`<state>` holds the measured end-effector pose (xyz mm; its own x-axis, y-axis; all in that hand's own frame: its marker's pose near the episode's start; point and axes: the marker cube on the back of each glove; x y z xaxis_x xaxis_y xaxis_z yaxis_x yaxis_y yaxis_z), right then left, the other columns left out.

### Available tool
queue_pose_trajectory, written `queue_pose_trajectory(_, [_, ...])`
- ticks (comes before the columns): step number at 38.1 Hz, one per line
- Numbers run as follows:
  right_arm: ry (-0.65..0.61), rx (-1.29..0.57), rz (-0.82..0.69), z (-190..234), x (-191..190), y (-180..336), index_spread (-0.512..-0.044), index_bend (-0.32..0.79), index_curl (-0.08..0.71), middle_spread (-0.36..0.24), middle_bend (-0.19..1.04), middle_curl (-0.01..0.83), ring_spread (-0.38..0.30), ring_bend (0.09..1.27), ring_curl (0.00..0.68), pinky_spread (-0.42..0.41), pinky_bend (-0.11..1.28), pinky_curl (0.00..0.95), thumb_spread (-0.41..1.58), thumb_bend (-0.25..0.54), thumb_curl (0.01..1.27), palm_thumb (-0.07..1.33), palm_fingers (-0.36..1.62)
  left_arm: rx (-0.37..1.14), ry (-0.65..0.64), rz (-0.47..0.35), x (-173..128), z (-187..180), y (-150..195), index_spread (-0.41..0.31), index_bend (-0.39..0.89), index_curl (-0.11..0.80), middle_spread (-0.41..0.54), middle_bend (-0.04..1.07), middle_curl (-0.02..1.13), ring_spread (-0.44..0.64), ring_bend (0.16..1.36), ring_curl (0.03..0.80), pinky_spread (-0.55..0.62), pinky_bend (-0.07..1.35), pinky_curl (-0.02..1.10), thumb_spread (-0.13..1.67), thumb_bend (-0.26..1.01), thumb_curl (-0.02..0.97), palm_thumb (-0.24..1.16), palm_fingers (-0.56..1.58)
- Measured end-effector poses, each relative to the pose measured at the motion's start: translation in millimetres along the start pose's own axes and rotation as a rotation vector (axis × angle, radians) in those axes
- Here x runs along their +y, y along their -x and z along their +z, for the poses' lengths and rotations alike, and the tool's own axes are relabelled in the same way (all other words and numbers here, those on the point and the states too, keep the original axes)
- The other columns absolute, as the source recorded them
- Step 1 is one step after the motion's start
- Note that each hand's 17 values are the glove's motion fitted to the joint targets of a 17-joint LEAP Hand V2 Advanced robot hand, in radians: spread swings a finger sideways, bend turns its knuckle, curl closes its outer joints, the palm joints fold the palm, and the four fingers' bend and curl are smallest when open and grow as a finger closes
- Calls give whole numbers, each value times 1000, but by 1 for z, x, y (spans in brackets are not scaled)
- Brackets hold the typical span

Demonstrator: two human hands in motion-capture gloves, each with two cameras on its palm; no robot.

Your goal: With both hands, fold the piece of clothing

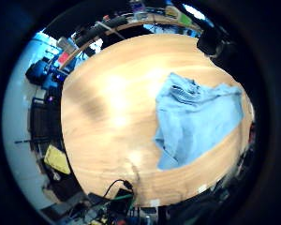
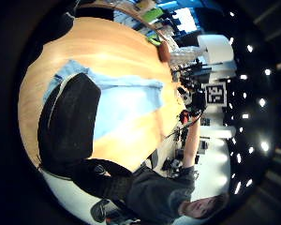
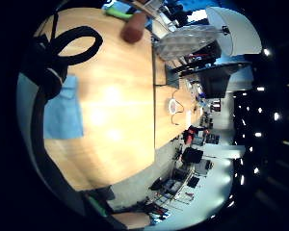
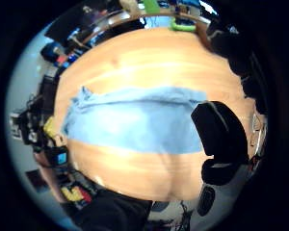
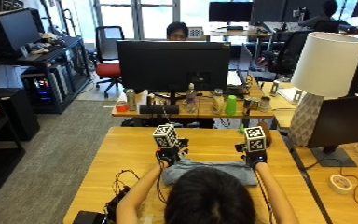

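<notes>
Progress looks partial to me; the light blue garment lies on the wooden table as a long flat band right in front of the person, mostly hidden behind their head in the outside view, and the right thumb side palm view shows it folded lengthwise into a fairly tidy strip with a doubled edge along one long side; so I'd guess at least one fold is in, and what's left is bringing the two ends together into a compact stack.

Left hand sits at the left end of the band and right hand at the right end, both just at the far edge of the cloth; honestly can't tell whether either one is pinching fabric or hovering, the fingers are too small and hidden to read.

As for looks: thin pale blue fabric, soft and a bit rumpled; the left little finger side palm view shows one end bunched up with a crumpled, collar-like bit, so that end isn't as neat as the middle; it'll probably want smoothing before the next fold.
</notes>
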<state>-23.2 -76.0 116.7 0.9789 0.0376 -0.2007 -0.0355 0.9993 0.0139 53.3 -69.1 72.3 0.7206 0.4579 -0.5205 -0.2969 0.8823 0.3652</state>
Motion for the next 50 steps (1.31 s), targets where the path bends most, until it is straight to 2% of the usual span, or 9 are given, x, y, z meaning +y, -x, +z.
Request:
queue_pose_trajectory(1, [29, -23, -15, 7, 3, 1, -296, 27, 226, -156, 199, 472, -201, 608, 444, -253, 607, 410, 1321, -27, 236, 970, 1035, -24, 5, -7, 6, 2, -5, -91, 146, 391, -41, 138, 384, -69, 464, 433, 37, 307, 376, 1397, -15, 244, 259, 517])
queue_pose_trajectory(5, [105, -64, -34, 16, 35, 6, -311, -13, 183, -153, 180, 464, -198, 629, 450, -245, 651, 422, 1303, -28, 230, 925, 950, -257, 103, -262, 43, 15, -4, -102, 169, 392, -55, 158, 379, -74, 460, 422, 49, 286, 368, 1404, -1, 242, 279, 559])
queue_pose_trajectory(9, [178, -88, 0, 35, 50, 4, -318, 12, 159, -149, 188, 460, -186, 599, 441, -227, 672, 423, 1295, -24, 226, 897, 893, -258, 173, -214, 52, 47, 0, -112, 176, 398, -53, 132, 366, -64, 459, 418, 56, 291, 374, 1402, -2, 241, 295, 542])
queue_pose_trajectory(18, [297, -178, 107, 76, 58, 0, -327, 44, 133, -133, 174, 446, -164, 563, 423, -185, 677, 413, 1297, -19, 220, 862, 792, -486, 195, -486, 71, 79, 44, -130, 209, 412, -56, 138, 338, -71, 471, 404, 45, 282, 370, 1414, 8, 241, 330, 604])
queue_pose_trajectory(21, [300, -189, 157, 93, 57, -2, -326, 52, 131, -118, 170, 439, -151, 553, 421, -162, 686, 413, 1307, -16, 216, 849, 742, -468, 279, -499, 75, 99, 50, -134, 206, 419, -58, 142, 338, -72, 474, 408, 40, 282, 374, 1418, 6, 240, 335, 603])
queue_pose_trajectory(25, [333, -199, 185, 105, 56, 0, -330, 77, 139, -80, 143, 417, -113, 526, 420, -110, 695, 419, 1320, -17, 211, 828, 553, -474, 431, -543, 83, 116, 53, -105, 107, 389, 33, 82, 317, 79, 487, 431, 134, 340, 410, 1377, -47, 202, 195, 220])
queue_pose_trajectory(32, [423, -274, 195, 115, 61, 5, -331, 80, 137, -52, 155, 387, -85, 533, 401, -74, 720, 401, 1319, -14, 206, 804, 505, -419, 539, -612, 95, 122, 54, -92, 115, 343, 112, 137, 278, 229, 523, 398, 273, 364, 392, 1350, -27, 181, 117, 61])
queue_pose_trajectory(37, [389, -332, 222, 117, 58, 5, -329, 70, 130, -55, 203, 390, -82, 529, 388, -94, 741, 393, 1317, -4, 211, 823, 568, -374, 444, -582, 90, 126, 61, -92, 157, 340, 137, 163, 272, 306, 509, 379, 344, 344, 376, 1338, -19, 176, 97, -18])
queue_pose_trajectory(50, [177, -268, 192, 109, 46, 22, -282, 89, 134, -108, 295, 435, -177, 661, 427, -243, 701, 385, 1243, 50, 256, 1003, 1041, -371, 533, -645, 98, 124, 58, -97, 148, 324, 150, 169, 268, 386, 500, 341, 409, 338, 353, 1323, -10, 180, 88, -34])
